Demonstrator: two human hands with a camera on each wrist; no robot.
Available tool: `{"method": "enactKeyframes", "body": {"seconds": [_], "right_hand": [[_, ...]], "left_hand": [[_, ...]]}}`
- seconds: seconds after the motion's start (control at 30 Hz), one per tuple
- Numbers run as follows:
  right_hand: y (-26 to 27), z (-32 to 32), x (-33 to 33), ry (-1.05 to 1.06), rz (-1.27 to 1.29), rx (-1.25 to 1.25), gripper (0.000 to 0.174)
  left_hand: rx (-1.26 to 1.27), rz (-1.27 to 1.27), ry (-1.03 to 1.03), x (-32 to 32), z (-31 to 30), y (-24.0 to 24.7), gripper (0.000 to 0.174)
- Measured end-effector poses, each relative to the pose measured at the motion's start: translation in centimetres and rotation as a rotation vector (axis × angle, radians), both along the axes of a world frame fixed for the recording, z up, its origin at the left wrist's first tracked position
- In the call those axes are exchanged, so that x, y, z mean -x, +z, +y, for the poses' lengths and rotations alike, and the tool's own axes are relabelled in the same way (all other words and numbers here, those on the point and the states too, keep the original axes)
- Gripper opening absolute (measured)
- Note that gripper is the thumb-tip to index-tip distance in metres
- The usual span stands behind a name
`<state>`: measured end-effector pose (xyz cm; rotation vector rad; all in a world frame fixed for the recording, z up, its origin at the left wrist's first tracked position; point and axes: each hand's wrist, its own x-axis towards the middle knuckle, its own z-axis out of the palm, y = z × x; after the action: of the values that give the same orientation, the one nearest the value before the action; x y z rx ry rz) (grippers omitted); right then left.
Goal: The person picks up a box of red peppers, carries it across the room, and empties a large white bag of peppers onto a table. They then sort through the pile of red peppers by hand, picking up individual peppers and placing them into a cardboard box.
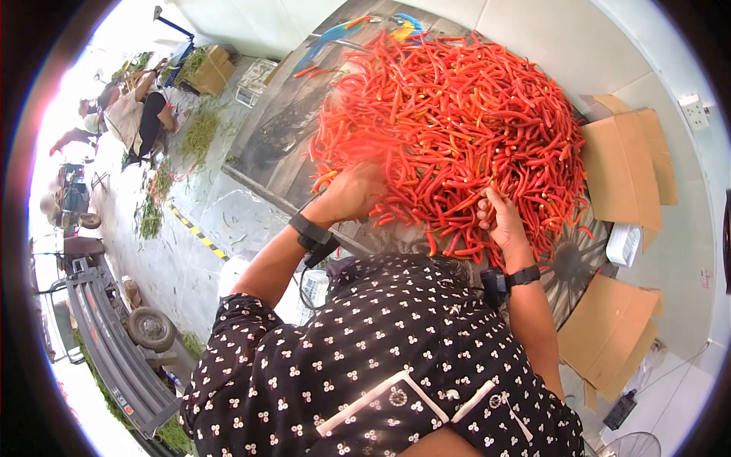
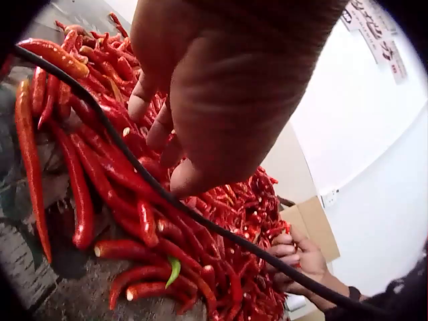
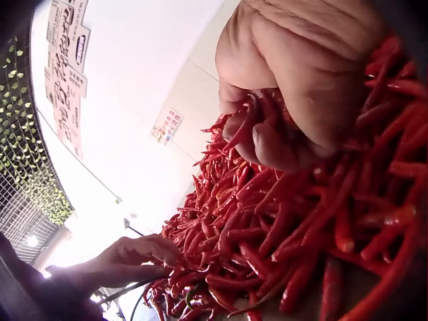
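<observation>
A large heap of red chili peppers [image 1: 449, 114] covers much of the wooden table. At the near left side of the heap is my left hand [image 1: 354, 190], with loosely extended fingers [image 2: 139, 100] reaching down among the chilies. A red blur hides part of that hand in the head view. My right hand [image 1: 502, 221] is over the near right part of the heap. Its curled fingers [image 3: 267, 147] hold red chilies [image 3: 249, 124] against the palm. One small green chili [image 2: 174, 272] lies among the red ones below the left hand.
Bare boards of the table [image 1: 282, 164] show on the left, with a painted parrot [image 1: 335, 38] at the back. Cardboard boxes [image 1: 620, 167] and a white plastic container [image 1: 624, 244] stand along the right. A black cable [image 2: 127, 150] crosses by the left hand. Other people [image 1: 141, 114] are farther left.
</observation>
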<state>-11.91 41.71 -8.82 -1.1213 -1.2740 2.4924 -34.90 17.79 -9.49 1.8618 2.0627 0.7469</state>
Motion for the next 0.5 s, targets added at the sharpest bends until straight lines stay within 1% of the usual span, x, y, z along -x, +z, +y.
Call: {"method": "enactKeyframes", "body": {"seconds": [0.07, 0.17, 0.2, 0.27, 0.3, 0.37, 0.4, 0.43, 0.5], "right_hand": [[-0.6, 0.5, -0.7, -0.055, -0.07, 0.001, 0.017], [-0.9, 0.7, -1.0, -0.09, -0.071, 0.006, 0.016], [-0.8, 0.7, -0.9, -0.085, -0.076, 0.001, 0.017], [-0.8, 0.5, -0.5, -0.076, -0.081, -0.005, 0.017], [-0.9, 0.4, -0.3, -0.068, -0.086, -0.013, 0.017], [-0.9, 0.2, 0.0, -0.048, -0.081, -0.019, 0.017], [-0.9, 0.2, 0.2, -0.035, -0.076, -0.027, 0.018], [-0.9, 0.2, 0.2, -0.031, -0.076, -0.028, 0.018], [-1.1, 0.3, 0.0, -0.05, -0.09, -0.03, 0.019]], "left_hand": [[-0.022, 0.089, -0.012, -0.2, -1.0, 0.9, 0.02], [-0.06, 0.093, -0.005, -0.7, -2.4, 2.2, 0.024], [-0.058, 0.093, -0.004, -1.0, -2.6, 2.0, 0.024], [0.021, 0.047, 0.086, -1.5, -2.8, 1.4, 0.026], [0.023, 0.048, 0.091, -1.6, -2.7, 1.1, 0.026], [-0.024, 0.148, -0.04, -2.4, -1.8, 1.2, 0.028], [-0.04, 0.166, -0.08, -2.8, -1.5, 1.3, 0.025], [-0.041, 0.166, -0.076, -2.8, -1.5, 1.7, 0.025], [-0.08, 0.261, -0.146, -2.6, -1.5, 2.8, 0.021]]}}
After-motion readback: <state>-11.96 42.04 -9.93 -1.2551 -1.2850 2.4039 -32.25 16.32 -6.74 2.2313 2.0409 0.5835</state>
